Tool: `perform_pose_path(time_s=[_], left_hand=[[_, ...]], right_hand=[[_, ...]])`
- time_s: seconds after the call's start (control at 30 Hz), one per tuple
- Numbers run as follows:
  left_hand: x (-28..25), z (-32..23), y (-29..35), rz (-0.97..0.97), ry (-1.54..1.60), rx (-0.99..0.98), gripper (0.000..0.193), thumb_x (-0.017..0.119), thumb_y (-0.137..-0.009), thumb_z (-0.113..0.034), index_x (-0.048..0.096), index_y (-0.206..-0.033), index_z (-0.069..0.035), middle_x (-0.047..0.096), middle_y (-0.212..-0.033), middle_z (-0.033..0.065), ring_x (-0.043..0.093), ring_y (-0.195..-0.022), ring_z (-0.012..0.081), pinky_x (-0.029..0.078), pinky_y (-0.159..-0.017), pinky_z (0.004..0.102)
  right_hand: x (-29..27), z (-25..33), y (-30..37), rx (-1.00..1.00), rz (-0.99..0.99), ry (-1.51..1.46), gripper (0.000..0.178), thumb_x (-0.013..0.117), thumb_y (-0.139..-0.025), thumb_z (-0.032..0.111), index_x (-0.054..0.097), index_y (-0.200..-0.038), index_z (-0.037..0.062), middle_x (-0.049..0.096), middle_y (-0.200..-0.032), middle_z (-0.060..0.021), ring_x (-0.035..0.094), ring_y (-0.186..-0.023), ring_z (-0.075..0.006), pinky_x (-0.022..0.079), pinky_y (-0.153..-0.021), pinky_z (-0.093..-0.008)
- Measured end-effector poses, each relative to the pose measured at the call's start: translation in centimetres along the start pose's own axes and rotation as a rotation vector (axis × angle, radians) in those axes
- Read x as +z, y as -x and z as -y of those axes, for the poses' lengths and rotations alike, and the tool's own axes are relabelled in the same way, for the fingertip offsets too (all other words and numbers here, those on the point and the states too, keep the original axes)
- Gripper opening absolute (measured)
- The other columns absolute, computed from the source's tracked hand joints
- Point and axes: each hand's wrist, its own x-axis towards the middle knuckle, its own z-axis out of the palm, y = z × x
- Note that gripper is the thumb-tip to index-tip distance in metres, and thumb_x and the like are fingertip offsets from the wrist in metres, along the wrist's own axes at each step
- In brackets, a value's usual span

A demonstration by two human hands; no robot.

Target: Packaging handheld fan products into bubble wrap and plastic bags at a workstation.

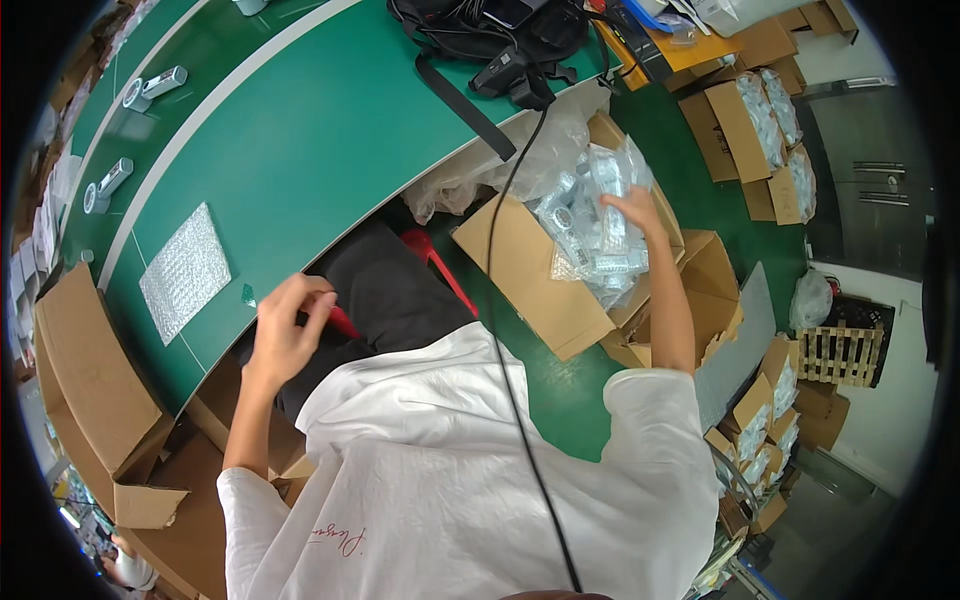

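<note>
The right hand (632, 208), fingers spread, rests on clear plastic packets (590, 225) heaped in an open cardboard box (535, 280) at two o'clock. The left hand (285, 330), fingers curled together, hovers at the edge of the green tabletop (300, 130); a bubble-wrap sheet (184, 270) lies at nine o'clock from it.

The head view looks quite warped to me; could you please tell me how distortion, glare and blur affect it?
In the head view, fisheye distortion bends the green table and its white stripe into arcs, with a black vignette at the rim; soft glare sits on the bubble-wrap sheet and the clear bags in the cardboard box; the right hand on those bags and the left hand stay fairly sharp; lighting is even, shadows faint.
</note>
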Motion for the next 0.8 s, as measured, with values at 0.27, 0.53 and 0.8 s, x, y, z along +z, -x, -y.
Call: perform_pose_path(time_s=[0.27, 0.53, 0.8], left_hand=[[-1.4, 1.7, 2.1, -0.090, -0.119, -0.059, 0.005, 0.064, -0.086, 0.004, 0.062, -0.089, 0.001, 0.060, -0.079, 0.0054, 0.048, -0.063, 0.0147, 0.043, -0.061, 0.0252], [-2.2, 2.6, 5.2, -0.224, -0.150, -0.148, 0.006, 0.063, -0.086, 0.005, 0.062, -0.089, 0.000, 0.059, -0.077, 0.0050, 0.047, -0.063, 0.0155, 0.042, -0.062, 0.0254], [-6.7, 3.5, 1.3, -0.370, -0.366, 0.114, 0.018, 0.065, -0.083, 0.004, 0.062, -0.099, -0.001, 0.058, -0.101, 0.0094, 0.054, -0.086, 0.0230, 0.045, -0.077, 0.0316]], right_hand=[[9.2, -4.9, -6.5, -0.096, -0.218, 0.298, 0.055, 0.075, -0.072, 0.037, 0.061, -0.116, 0.0076, 0.051, -0.128, -0.0173, 0.052, -0.114, -0.0404, 0.045, -0.095, -0.0523], [18.0, -2.0, 4.1, 0.195, -0.421, 0.264, 0.059, 0.070, -0.084, 0.035, 0.041, -0.130, 0.0136, 0.052, -0.120, -0.0157, 0.057, -0.105, -0.0367, 0.048, -0.089, -0.0523], [18.5, -6.1, 0.8, 0.050, -0.371, 0.497, 0.045, 0.065, -0.090, 0.032, 0.044, -0.125, 0.0143, 0.056, -0.112, -0.0142, 0.062, -0.096, -0.0343, 0.051, -0.080, -0.0523]])
